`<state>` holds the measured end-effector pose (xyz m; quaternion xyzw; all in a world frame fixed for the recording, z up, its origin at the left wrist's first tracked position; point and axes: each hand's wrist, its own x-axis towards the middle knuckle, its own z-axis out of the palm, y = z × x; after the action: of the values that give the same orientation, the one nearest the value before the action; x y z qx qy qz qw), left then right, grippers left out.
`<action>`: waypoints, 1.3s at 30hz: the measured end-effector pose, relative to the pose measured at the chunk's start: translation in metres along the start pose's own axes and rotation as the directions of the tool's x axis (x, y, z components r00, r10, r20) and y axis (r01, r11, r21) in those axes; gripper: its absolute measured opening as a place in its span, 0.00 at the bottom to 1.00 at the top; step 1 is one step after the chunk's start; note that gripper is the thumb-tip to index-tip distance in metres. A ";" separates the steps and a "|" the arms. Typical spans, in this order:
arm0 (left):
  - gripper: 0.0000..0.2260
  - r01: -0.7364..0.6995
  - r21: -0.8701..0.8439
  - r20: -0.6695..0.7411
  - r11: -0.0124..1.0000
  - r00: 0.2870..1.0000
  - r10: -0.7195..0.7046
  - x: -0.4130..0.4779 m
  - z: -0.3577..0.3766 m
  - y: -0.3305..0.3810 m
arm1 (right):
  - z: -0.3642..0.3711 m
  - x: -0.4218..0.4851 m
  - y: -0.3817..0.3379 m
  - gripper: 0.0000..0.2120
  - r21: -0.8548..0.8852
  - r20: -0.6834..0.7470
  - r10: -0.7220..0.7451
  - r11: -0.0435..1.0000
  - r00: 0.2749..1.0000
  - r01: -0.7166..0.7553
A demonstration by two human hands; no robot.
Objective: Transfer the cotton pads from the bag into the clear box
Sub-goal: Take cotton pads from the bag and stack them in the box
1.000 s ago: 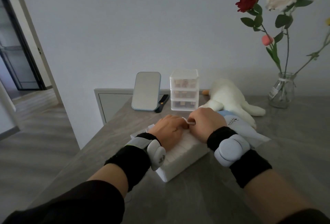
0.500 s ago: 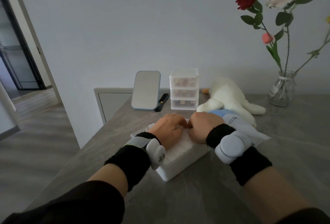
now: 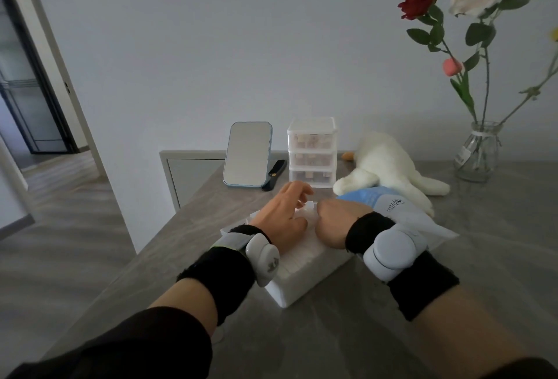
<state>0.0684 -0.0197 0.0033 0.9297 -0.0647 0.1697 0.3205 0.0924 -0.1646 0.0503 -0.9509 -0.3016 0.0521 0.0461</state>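
Our left hand (image 3: pixel 282 218) has lifted its fingers, now spread and empty, off the cotton pads (image 3: pixel 299 259) packed in the clear box (image 3: pixel 305 282). Our right hand (image 3: pixel 335 223) stays curled at the far end of the row, and we cannot tell whether it holds anything. With the bag (image 3: pixel 401 212) lying just beside the box, we judge the transfer nearly done.

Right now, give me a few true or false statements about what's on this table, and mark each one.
The mirror stands left of the drawer unit. True.
The vase lies tipped over. False: it stands upright.
The bag lies right of the clear box. True.
The plush toy sits inside the clear box. False: it lies on the table, behind the bag.
The left hand and right hand are both over the clear box. True.
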 end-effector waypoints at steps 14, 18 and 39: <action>0.07 0.000 0.039 0.008 0.999 1.000 0.000 0.003 0.005 -0.009 | 0.003 0.002 -0.006 0.20 0.194 0.034 0.025 0.980 0.999 -0.031; 0.08 -0.015 0.054 0.014 0.998 1.000 0.015 0.003 0.005 -0.008 | 0.003 0.003 -0.004 0.21 0.194 0.048 0.010 0.981 0.999 -0.019; 0.18 0.042 0.045 0.017 0.998 0.999 -0.043 -0.001 0.002 0.000 | 0.003 0.004 0.000 0.15 0.102 -0.022 0.031 0.994 0.999 -0.029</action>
<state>0.0683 -0.0209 0.0016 0.9393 -0.0439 0.1558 0.3025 0.0949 -0.1620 0.0474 -0.9523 -0.2837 0.0569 0.0973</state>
